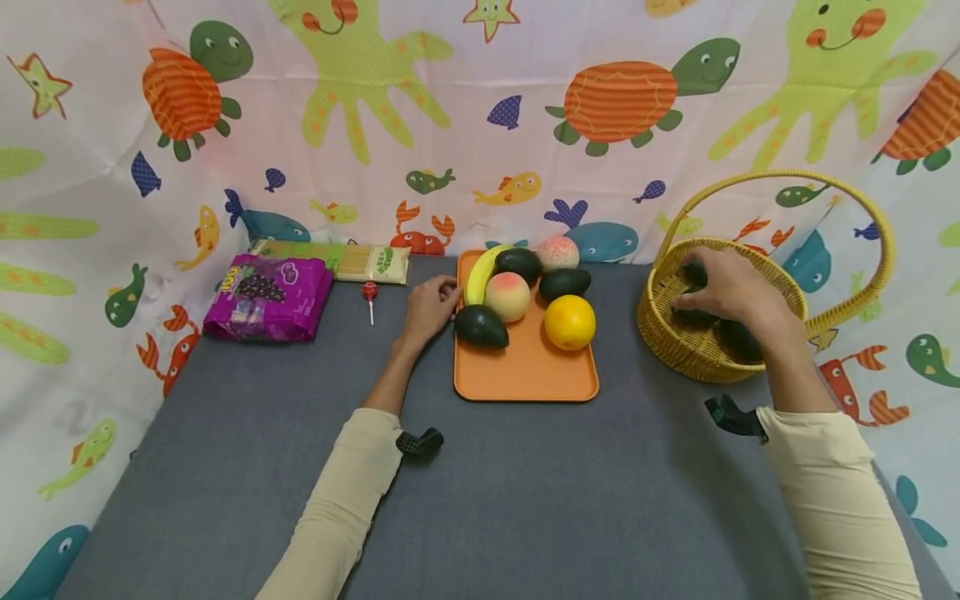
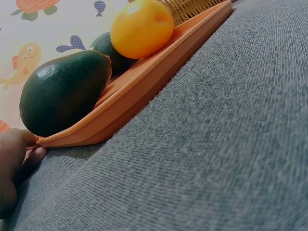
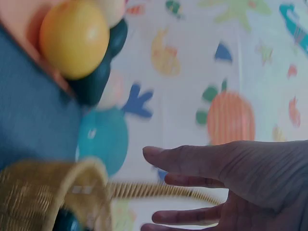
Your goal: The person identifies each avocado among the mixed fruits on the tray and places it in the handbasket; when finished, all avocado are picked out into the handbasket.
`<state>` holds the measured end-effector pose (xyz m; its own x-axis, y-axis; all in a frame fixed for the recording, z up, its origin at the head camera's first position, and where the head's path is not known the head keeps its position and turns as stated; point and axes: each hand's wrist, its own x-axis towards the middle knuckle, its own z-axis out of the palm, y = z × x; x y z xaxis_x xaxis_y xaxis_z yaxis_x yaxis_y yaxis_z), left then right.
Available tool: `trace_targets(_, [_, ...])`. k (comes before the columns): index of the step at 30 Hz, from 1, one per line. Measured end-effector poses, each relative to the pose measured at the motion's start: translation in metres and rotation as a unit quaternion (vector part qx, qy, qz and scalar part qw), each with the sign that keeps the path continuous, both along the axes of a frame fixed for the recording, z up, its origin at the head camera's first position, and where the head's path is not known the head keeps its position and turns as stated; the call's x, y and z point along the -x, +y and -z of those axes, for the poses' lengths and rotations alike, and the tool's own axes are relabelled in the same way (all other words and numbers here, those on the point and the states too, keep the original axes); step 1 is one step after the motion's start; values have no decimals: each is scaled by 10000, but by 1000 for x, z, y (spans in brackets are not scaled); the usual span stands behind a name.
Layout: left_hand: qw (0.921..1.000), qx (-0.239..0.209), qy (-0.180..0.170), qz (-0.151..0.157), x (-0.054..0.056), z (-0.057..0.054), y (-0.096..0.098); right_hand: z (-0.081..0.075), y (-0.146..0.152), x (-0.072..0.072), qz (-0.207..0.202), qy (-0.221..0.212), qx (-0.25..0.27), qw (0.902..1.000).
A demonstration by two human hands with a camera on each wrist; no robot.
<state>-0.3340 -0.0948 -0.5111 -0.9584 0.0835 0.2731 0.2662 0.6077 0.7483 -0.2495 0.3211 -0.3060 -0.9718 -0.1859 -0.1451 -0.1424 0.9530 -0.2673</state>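
My left hand (image 1: 431, 310) pinches the left rim of an orange tray (image 1: 525, 379) between thumb and fingers. On the tray are a banana (image 1: 478, 279), an orange (image 1: 570, 322), peaches (image 1: 507, 297) and dark green avocados. One avocado (image 2: 65, 94) lies right beside the left hand. Over the wicker basket (image 1: 678, 350) my right hand (image 1: 731, 283) reaches down from above. Its fingers are spread with nothing between them in the right wrist view. Dark avocados (image 1: 741, 340) lie inside the basket, partly hidden by the hand.
Left of the tray lie a purple packet (image 1: 266, 298), a pack of noodles (image 1: 367, 262) and a red lollipop (image 1: 370, 292). The basket's tall handle (image 1: 885, 242) arches up on the right. A patterned cloth (image 1: 465, 108) hangs behind the grey table (image 1: 555, 492).
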Motion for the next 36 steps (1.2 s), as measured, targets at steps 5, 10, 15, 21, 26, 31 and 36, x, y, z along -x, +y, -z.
trace_targets(5, [10000,36,-12,-30,0,0,1,-7,-48,-7,-350,80,167,9992])
trace_targets(10, [10000,39,-39,-31,0,0,0,-6,-102,-10,-800,-7,299,9963])
trace_targets(15, [10000,36,-60,5,1,0,0,3,-148,-7,-1325,-122,517,9898])
trace_targets(21, [10000,10,-7,-3,2,-1,-1,22,-196,-1,-1681,-167,593,9838])
trace_targets(26, [10000,59,-3,-72,3,-1,0,52,-231,4,-1743,-459,163,9835])
trace_targets(31, [9998,170,-49,-47,2,0,1,73,-246,4,-1794,-804,-414,9796])
trace_targets(36, [10000,45,-13,0,0,0,0,77,-247,1,-2128,-907,-748,9700])
